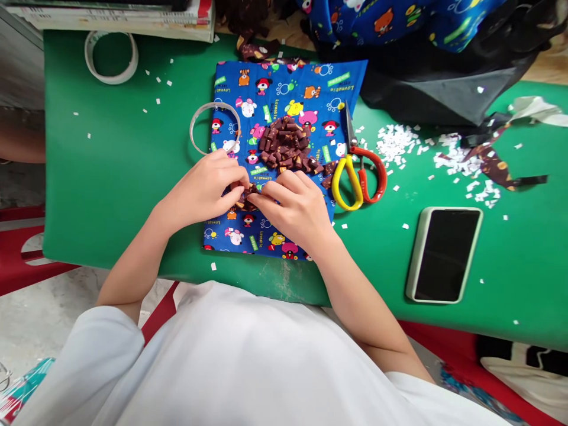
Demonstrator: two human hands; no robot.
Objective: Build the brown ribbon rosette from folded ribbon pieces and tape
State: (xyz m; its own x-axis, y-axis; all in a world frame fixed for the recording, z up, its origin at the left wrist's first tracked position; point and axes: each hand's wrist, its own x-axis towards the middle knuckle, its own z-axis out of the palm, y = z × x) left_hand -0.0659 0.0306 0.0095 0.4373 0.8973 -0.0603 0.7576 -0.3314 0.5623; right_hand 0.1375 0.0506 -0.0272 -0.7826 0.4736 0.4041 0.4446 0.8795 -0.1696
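Observation:
A blue cloth (235,234) printed with cartoon animals lies flat on the table before me. On it, both hands meet over a few small brown patterned pieces (248,198), which look like cut cloth. My left hand (210,183) is closed in a pinch at their left side. From the right, my right hand (295,207) pinches at the same pieces, thumb and fingertips together. The fingers partly hide what they hold. Just beyond them is a heap of similar brown pieces (286,144). Scissors (359,171) with one yellow and one red handle lie to the right, blades partly on the cloth.
One tape roll (215,127) overlaps the cloth's left edge; another tape roll (112,57) sits farther left. White scraps (397,142) are scattered on the green table (133,195). A phone (445,255) lies at right. Books (119,21) and dark fabric (426,83) line the back.

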